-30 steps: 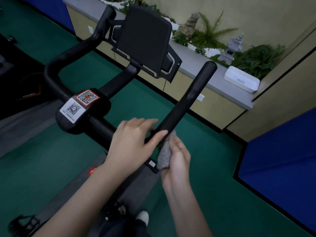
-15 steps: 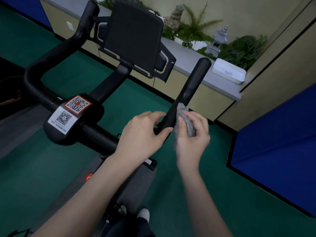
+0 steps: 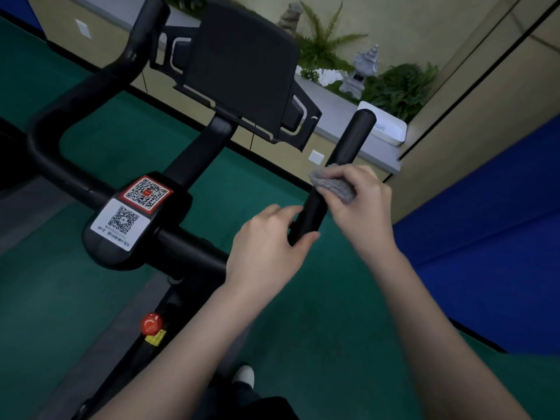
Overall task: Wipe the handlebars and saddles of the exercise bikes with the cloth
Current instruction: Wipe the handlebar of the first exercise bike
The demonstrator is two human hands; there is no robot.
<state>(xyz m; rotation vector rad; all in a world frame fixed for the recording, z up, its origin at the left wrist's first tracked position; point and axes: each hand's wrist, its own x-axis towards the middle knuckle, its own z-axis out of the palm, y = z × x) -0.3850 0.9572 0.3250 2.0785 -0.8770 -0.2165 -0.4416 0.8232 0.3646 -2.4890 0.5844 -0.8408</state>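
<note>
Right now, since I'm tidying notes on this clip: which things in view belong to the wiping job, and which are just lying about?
Job: cloth, pressed on the handlebar by the right hand; left hand gripping the handlebar lower down.
Lying about: white tray, stone lantern and ferns on the ledge; red knob; code stickers.

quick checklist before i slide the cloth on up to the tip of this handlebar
1. Grey cloth lies on the right handlebar horn: ok.
2. Right hand grips the cloth: ok.
3. Left hand holds the horn below the cloth: ok.
4. Way up to the tip is free: ok, the tablet holder stands apart to the side.
5. Cloth clean enough: cannot tell.
6. Left horn already wiped: cannot tell.
</note>
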